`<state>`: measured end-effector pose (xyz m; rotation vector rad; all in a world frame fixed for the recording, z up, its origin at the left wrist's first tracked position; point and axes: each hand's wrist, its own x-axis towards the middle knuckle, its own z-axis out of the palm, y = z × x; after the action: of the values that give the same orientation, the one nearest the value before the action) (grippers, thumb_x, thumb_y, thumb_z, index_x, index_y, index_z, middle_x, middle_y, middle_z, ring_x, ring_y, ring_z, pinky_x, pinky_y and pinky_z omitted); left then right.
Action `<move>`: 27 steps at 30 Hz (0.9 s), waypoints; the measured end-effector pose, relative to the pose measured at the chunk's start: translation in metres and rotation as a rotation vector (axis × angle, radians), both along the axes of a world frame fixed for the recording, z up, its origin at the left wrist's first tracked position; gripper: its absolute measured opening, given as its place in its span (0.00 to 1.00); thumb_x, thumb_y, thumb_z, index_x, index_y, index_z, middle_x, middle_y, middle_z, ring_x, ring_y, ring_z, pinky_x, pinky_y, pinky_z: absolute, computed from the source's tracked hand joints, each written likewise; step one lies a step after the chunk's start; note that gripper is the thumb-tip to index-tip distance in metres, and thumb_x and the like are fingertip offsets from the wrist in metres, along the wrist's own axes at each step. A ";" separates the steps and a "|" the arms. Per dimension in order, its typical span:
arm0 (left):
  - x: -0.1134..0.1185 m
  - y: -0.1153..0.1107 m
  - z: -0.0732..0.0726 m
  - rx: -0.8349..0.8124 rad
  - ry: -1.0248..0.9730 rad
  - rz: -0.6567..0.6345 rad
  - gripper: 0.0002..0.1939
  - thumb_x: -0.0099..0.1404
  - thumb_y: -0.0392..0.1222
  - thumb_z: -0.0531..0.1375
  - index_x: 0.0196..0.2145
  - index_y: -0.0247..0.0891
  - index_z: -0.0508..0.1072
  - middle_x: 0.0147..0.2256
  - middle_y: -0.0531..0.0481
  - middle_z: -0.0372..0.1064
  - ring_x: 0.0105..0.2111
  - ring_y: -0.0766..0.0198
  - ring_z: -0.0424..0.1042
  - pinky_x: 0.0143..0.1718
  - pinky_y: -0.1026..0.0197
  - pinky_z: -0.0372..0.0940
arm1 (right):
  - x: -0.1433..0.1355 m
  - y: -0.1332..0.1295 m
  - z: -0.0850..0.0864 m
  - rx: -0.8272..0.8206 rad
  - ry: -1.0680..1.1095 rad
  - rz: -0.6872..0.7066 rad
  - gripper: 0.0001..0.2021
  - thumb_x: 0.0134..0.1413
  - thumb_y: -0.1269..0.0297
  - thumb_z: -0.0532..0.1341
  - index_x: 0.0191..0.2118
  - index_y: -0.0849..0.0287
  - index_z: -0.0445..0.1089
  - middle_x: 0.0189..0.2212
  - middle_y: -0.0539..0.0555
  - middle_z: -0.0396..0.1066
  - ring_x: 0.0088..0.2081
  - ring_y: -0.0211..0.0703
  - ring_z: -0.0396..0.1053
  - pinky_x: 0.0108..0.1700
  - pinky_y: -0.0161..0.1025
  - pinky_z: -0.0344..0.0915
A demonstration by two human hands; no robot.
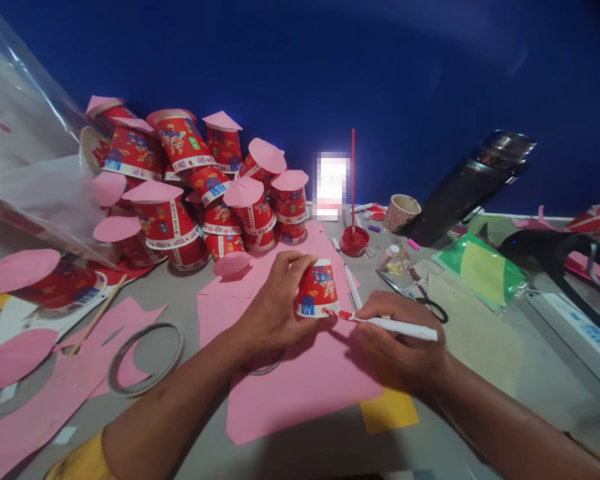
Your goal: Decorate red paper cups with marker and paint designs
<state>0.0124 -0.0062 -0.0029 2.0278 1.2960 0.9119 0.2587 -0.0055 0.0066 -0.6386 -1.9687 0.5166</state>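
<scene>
My left hand [280,303] grips a red printed paper cup [320,287], turned upside down with its white rim at the bottom. Between the fingers of my right hand [400,337] is a white marker [403,327] with a red tip end. That tip touches, or comes very close to, the cup's white rim, where red marks show. Under both hands lies pink paper [305,407]. Just behind my right hand rests another white pen [353,285]. A tape roll [267,369] is partly hidden below my left wrist.
Stacked red cups with pink paper cones [155,193] fill the back left. A paint pot [355,241] with an upright stick, scissors [433,309], a black flask [460,193] and a power strip [575,333] stand or lie rightward. At left sits a tape ring [115,373].
</scene>
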 end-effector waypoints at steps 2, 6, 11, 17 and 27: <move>0.000 0.000 0.001 0.003 0.002 0.001 0.42 0.64 0.54 0.74 0.68 0.47 0.60 0.63 0.40 0.56 0.66 0.42 0.63 0.70 0.37 0.63 | 0.001 0.000 0.000 -0.018 0.009 -0.001 0.05 0.64 0.73 0.66 0.38 0.55 0.79 0.28 0.52 0.82 0.27 0.42 0.77 0.30 0.38 0.71; 0.001 -0.001 0.003 0.013 -0.015 0.005 0.42 0.63 0.56 0.75 0.67 0.48 0.61 0.63 0.40 0.59 0.66 0.43 0.64 0.70 0.38 0.64 | 0.005 0.000 -0.006 -0.104 0.094 -0.063 0.06 0.62 0.73 0.67 0.36 0.54 0.79 0.28 0.50 0.81 0.26 0.41 0.76 0.29 0.37 0.70; 0.001 -0.002 0.004 0.041 -0.020 0.000 0.38 0.64 0.40 0.72 0.66 0.47 0.59 0.64 0.41 0.61 0.67 0.46 0.64 0.69 0.40 0.65 | 0.008 -0.001 -0.012 -0.186 0.174 -0.189 0.06 0.62 0.72 0.67 0.39 0.53 0.79 0.30 0.50 0.81 0.29 0.43 0.77 0.32 0.38 0.73; 0.003 -0.001 0.006 -0.060 -0.075 0.039 0.38 0.65 0.48 0.74 0.66 0.48 0.61 0.66 0.42 0.62 0.66 0.46 0.67 0.68 0.41 0.68 | 0.008 0.001 -0.005 -0.178 0.106 -0.143 0.04 0.60 0.71 0.67 0.36 0.54 0.76 0.28 0.49 0.78 0.26 0.40 0.72 0.29 0.37 0.67; 0.001 0.002 0.002 -0.037 -0.085 0.027 0.37 0.64 0.47 0.73 0.66 0.46 0.62 0.65 0.41 0.63 0.66 0.44 0.67 0.69 0.36 0.66 | 0.007 0.006 -0.003 -0.099 0.039 -0.028 0.04 0.60 0.72 0.65 0.37 0.55 0.76 0.28 0.51 0.79 0.27 0.42 0.75 0.29 0.38 0.69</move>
<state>0.0138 -0.0044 -0.0012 1.9270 1.2875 0.9683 0.2662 0.0005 0.0037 -0.7118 -1.9036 0.6078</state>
